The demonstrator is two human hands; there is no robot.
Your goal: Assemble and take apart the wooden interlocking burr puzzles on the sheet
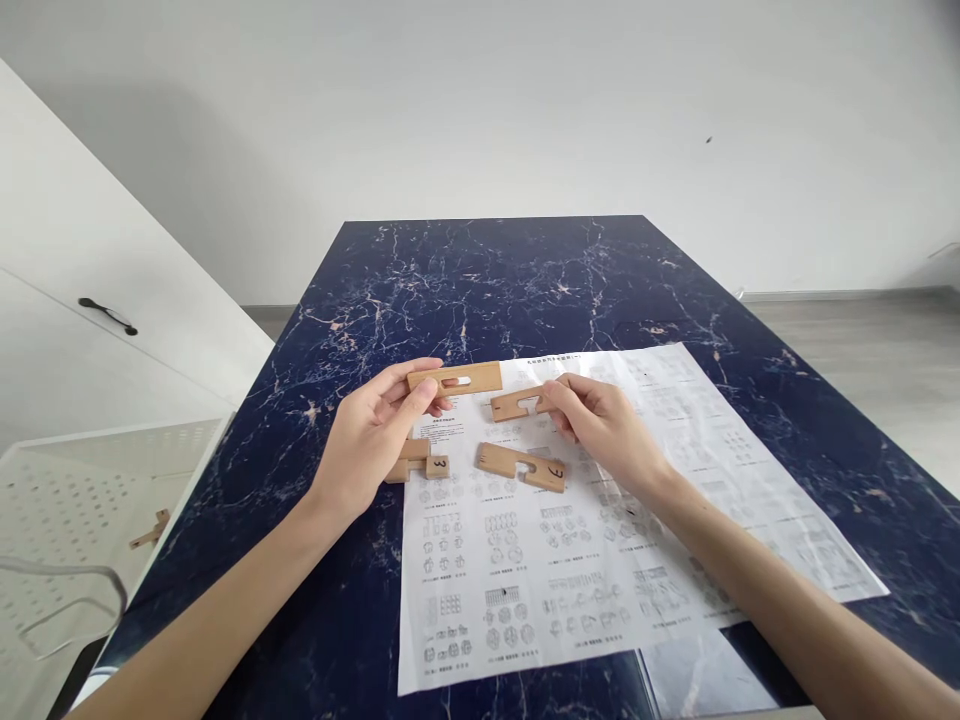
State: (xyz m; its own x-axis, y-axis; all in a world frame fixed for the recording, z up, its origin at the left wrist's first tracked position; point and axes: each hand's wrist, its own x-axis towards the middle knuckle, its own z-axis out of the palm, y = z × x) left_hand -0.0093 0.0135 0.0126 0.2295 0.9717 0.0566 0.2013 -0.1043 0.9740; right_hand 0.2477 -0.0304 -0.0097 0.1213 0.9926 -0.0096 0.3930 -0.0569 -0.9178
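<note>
My left hand is closed on a flat wooden puzzle piece with a long slot through its middle, raised over the sheet. A second, notched wooden piece is pinched at its right end by my right hand. Below them, on the printed sheet, lies a notched piece marked with a handwritten character. Beside my left wrist, one or more wooden pieces, one marked "3", rest at the sheet's left edge, partly hidden by the hand.
The sheet, full of small diagrams, lies on a dark blue marbled table. Left of the table is a white perforated surface with another small wooden piece. A white cabinet stands at the left, a wall behind.
</note>
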